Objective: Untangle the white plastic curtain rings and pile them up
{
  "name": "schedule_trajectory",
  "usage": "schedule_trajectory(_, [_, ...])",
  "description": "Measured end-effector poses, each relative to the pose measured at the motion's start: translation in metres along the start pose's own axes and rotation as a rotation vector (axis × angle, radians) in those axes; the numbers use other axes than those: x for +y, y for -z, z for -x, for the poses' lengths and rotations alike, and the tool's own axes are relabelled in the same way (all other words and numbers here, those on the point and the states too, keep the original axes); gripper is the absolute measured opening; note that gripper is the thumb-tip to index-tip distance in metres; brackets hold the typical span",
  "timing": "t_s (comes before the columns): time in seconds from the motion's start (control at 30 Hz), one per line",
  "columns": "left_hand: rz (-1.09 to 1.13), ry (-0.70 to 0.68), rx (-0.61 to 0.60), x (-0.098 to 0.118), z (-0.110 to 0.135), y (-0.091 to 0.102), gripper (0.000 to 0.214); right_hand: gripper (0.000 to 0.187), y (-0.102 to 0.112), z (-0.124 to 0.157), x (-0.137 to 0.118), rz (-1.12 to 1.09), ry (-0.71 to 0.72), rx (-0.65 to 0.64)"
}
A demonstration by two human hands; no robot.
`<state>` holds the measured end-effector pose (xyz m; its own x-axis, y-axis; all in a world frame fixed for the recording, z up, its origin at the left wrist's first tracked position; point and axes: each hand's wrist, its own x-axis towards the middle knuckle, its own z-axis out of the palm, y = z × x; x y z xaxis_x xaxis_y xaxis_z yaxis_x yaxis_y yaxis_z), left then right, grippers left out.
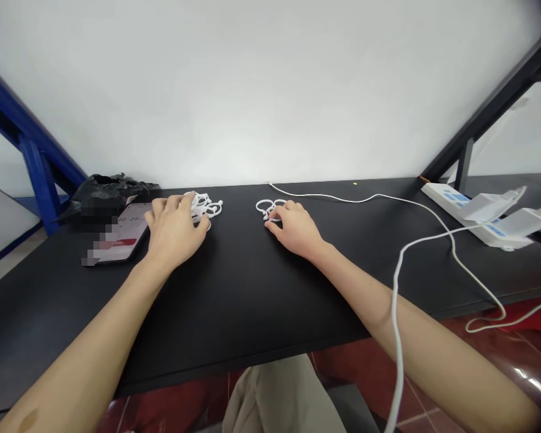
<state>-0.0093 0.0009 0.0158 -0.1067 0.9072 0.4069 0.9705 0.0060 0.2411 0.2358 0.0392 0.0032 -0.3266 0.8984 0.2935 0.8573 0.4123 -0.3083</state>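
Observation:
My left hand [175,228] lies palm down on the black table [252,300], its fingers curled over a small heap of white plastic rings [207,208]. My right hand [293,228] rests a little to the right, fingertips pinched on a separate pair of white rings [265,207]. Both heaps lie near the table's far edge by the white wall.
A phone [124,237] with a lit screen lies left of my left hand, next to a crumpled black bag [103,189]. A white cable [401,288] runs across the table and over my right forearm. A white power strip [478,219] with chargers sits at the far right.

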Motion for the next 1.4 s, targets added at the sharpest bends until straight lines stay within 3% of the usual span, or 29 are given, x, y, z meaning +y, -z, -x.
schedule_trajectory(0.1, [0.049,-0.075,0.012,0.012,0.004,0.000,0.052,0.017,0.002,0.000,-0.006,-0.048,0.020,0.012])
schedule_trajectory(0.2, [0.137,-0.229,-0.008,0.024,0.010,-0.002,0.050,0.021,0.007,0.002,-0.016,-0.306,0.008,0.050])
schedule_trajectory(0.33, [0.240,-0.417,-0.122,0.032,0.017,-0.006,0.049,0.025,0.010,0.006,-0.028,-0.636,-0.029,-0.012])
schedule_trajectory(0.57, [0.289,-0.408,-0.176,0.034,0.018,-0.008,0.050,0.022,0.002,0.005,-0.028,-0.939,-0.080,-0.126])
schedule_trajectory(0.73, [0.288,-0.408,-0.156,0.034,0.017,-0.008,0.043,0.015,0.003,0.006,-0.030,-0.997,-0.118,-0.104])
schedule_trajectory(0.87, [0.285,-0.415,-0.182,0.036,0.018,-0.005,0.038,0.023,0.004,0.007,-0.029,-0.990,-0.073,-0.111])
schedule_trajectory(1.07, [0.277,-0.413,-0.234,0.034,0.018,-0.002,0.046,0.019,0.003,0.002,-0.022,-0.946,-0.081,-0.055])
schedule_trajectory(1.2, [0.246,-0.405,-0.233,0.032,0.016,-0.004,0.026,0.021,0.003,0.002,-0.020,-0.877,-0.069,-0.013])
schedule_trajectory(1.4, [0.237,-0.452,-0.225,0.033,0.014,-0.001,0.025,0.022,0.006,0.005,-0.023,-0.798,-0.052,-0.014])
